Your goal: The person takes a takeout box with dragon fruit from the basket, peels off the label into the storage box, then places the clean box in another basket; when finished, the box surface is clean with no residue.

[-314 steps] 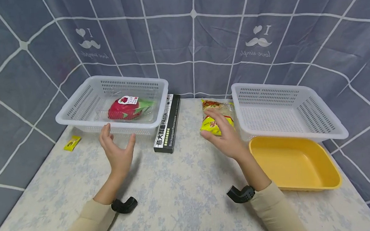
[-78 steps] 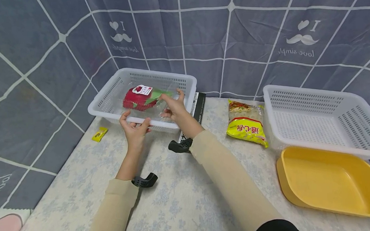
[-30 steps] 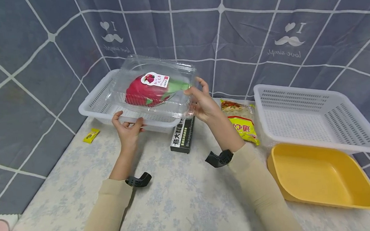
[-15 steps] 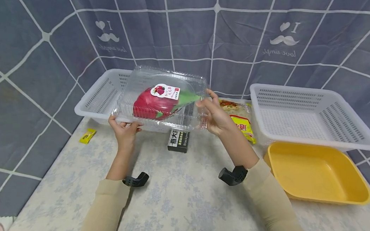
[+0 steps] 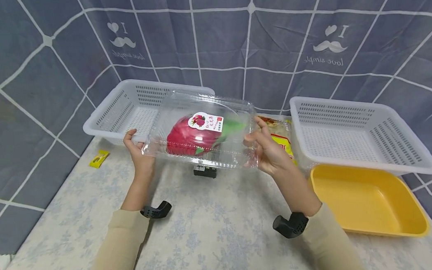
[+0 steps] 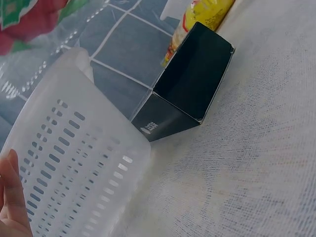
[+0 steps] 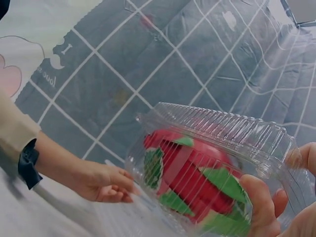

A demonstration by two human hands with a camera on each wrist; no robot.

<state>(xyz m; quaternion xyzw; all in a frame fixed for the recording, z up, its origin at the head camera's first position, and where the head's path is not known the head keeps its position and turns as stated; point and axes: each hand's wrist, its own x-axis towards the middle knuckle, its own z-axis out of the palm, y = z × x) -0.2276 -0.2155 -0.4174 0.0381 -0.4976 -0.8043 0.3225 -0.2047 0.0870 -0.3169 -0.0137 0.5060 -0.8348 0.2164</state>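
Note:
My right hand (image 5: 272,152) grips the right end of a clear plastic clamshell box (image 5: 236,156), which hangs tilted above the table. Inside lies a red dragon fruit (image 5: 186,137) with green tips, under a white label. In the right wrist view, the thumb and fingers (image 7: 259,197) pinch the box wall (image 7: 222,123). My left hand (image 5: 141,160) holds the front rim of the left white basket (image 5: 108,133); the box partly hides its thumb. The left wrist view shows one digit against the slotted basket wall (image 6: 64,148).
Below the box, a black pasta box (image 5: 205,172) is mostly hidden. A yellow noodle bag (image 5: 281,141) leans near the right white basket (image 5: 343,143). In front stands a yellow tub (image 5: 368,200). A small yellow packet (image 5: 99,158) lies at the left.
My right hand has lifted the clamshell box out of the left basket and brought it right and nearer, over the pasta box. My left hand has stayed at the basket's front rim.

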